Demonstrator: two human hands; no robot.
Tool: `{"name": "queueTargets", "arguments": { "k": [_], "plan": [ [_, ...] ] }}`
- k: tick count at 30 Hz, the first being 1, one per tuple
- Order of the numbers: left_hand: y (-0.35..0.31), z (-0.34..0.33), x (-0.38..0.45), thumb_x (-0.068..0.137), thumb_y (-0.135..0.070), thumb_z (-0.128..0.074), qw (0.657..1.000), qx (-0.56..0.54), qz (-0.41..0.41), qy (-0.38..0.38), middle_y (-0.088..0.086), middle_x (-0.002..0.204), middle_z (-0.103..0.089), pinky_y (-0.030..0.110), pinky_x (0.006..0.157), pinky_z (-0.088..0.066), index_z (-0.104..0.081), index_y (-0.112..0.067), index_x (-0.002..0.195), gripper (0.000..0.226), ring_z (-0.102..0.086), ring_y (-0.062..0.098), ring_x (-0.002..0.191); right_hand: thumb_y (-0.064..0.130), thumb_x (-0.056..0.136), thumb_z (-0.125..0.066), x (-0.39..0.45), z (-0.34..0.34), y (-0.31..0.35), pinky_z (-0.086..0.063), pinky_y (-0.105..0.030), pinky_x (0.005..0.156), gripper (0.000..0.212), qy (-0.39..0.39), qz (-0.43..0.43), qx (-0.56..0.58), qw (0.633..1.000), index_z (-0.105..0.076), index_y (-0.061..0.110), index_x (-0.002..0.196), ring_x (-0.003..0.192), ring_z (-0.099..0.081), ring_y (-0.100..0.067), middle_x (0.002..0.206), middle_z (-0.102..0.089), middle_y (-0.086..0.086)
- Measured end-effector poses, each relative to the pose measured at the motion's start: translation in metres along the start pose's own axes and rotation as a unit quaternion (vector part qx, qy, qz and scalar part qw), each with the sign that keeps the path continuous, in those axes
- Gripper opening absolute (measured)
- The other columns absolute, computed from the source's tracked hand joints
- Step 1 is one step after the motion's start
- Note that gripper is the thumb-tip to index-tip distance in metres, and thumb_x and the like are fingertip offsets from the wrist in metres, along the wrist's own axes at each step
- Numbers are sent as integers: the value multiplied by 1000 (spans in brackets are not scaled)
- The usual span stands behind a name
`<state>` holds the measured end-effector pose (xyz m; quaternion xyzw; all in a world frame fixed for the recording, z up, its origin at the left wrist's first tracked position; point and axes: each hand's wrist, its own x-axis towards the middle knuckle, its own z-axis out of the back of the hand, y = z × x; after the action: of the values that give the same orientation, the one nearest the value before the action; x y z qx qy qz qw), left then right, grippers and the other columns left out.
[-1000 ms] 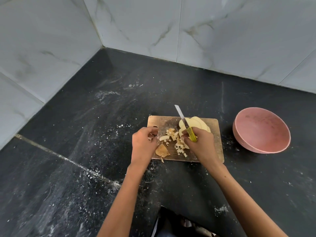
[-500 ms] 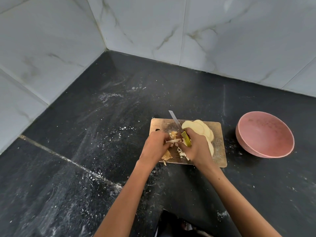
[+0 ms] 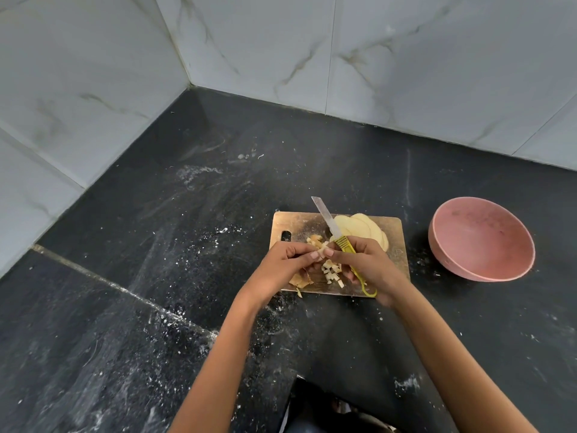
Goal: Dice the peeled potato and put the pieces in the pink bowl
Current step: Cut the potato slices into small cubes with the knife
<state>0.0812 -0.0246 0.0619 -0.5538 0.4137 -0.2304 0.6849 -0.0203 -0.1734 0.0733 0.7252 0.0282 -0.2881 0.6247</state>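
The right hand [image 3: 371,267] is curled round the yellow plastic handle of a small steel-bladed knife [image 3: 338,235], its blade pointing up and away over the rectangular wooden cutting board [image 3: 396,245], while its thumb and forefinger meet the fingers [image 3: 313,255] of the left hand [image 3: 281,267] on a small pale potato piece [image 3: 321,252] pinched between the two hands just above the board. That is where trouble seems likeliest — with the knife held in the same hand that fusses with a slippery bit, a twist of the wrist could swing the edge toward the left fingertips, or the piece could slip and drop off the board. The fan of round pale-yellow potato slices [image 3: 359,228] lies uncut at the far right of the board, a scatter of small diced cubes [image 3: 332,273] sits near its front edge, and the round pink bowl [image 3: 482,239] stands well apart to the right, apparently empty — so the carry across is long enough for cubes to spill onto the surface. A brownish scrap, perhaps peel [image 3: 301,280], lies at the board's front left and could be swept in with the dice. The surface [image 3: 187,245] is dark speckled stone, dusted with white flecks and smears and crossed by a pale seam; white marble-veined wall tiles [image 3: 249,57] close in a corner behind it.
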Motion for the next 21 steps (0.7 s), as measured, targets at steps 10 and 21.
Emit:
{"name": "queueTargets", "arguments": {
  "k": [10,21],
  "plan": [
    [-3,11,3,93,-10,-60,998,10,39,54,1,72,-67,18,57,-48,-71,3,94,17,-56,9,59,1,85,-67,-3,9,2,-35,-17,41,19,37,69,-137,988,-67,15,97,41,-43,-4,52,-56,8],
    [1,-6,0,81,1,-71,985,-126,59,-99,2,70,-72,20,60,-56,-70,-2,87,7,-69,10,66,12,72,-83,5,0,-6,-37,-19,37,18,-62,75,-169,981,-65,14,74,38,-45,-8,52,-59,0]
  ]
}}
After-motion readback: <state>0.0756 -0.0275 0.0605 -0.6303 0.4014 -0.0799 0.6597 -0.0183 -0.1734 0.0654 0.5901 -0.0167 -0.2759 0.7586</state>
